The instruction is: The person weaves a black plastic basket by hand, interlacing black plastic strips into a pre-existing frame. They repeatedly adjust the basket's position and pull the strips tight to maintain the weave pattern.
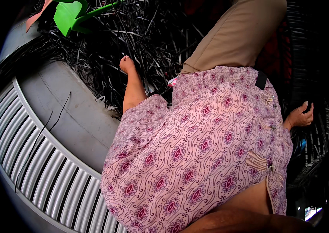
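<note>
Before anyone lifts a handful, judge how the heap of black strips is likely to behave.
The heap of black strips will probably snag, since its lengths cross and tangle. They seem springy, as many hold loose curves, and likely light, being thin.

The setting appears to be a workshop for handling strip material. Indicators: a large, tangled heap of black strips (152, 42), a plain grey floor (82, 101) and a slatted silvery metal structure (71, 155) alongside.
</note>
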The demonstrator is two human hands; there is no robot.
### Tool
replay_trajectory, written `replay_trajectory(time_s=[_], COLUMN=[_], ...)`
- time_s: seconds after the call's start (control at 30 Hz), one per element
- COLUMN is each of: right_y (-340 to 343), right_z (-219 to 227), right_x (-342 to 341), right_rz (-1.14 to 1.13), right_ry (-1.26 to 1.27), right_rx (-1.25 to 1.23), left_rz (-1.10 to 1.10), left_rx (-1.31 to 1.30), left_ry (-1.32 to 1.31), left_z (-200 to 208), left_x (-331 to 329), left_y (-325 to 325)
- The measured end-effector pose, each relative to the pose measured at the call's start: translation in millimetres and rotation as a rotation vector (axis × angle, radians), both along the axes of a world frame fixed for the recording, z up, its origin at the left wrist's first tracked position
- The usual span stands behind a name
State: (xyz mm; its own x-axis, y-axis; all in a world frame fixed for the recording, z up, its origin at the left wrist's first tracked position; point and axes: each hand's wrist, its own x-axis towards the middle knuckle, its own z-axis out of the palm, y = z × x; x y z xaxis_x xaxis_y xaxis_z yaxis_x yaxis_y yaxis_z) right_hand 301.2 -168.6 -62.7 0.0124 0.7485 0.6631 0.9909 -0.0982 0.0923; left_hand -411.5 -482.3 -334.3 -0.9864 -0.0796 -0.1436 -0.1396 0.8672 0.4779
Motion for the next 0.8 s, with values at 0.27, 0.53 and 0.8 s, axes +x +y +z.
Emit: replay_trajectory(time_s=[0.27,0.53,0.8], right_y=[-1,-5,2], right_z=[-4,-2,20], right_x=[11,14,-25], right_rz=[-0.026,-0.029,-0.013], right_ry=[0.016,0.002,-0.036], right_rx=[-0.028,-0.030,0.043], left_rz=[-0.082,-0.587,-1.207], left_rx=[-0.261,0.136,0.890], left_ry=[-0.133,-0.178,-0.171], left_z=[40,13,283], left_x=[83,140,241], left_y=[47,72,249])
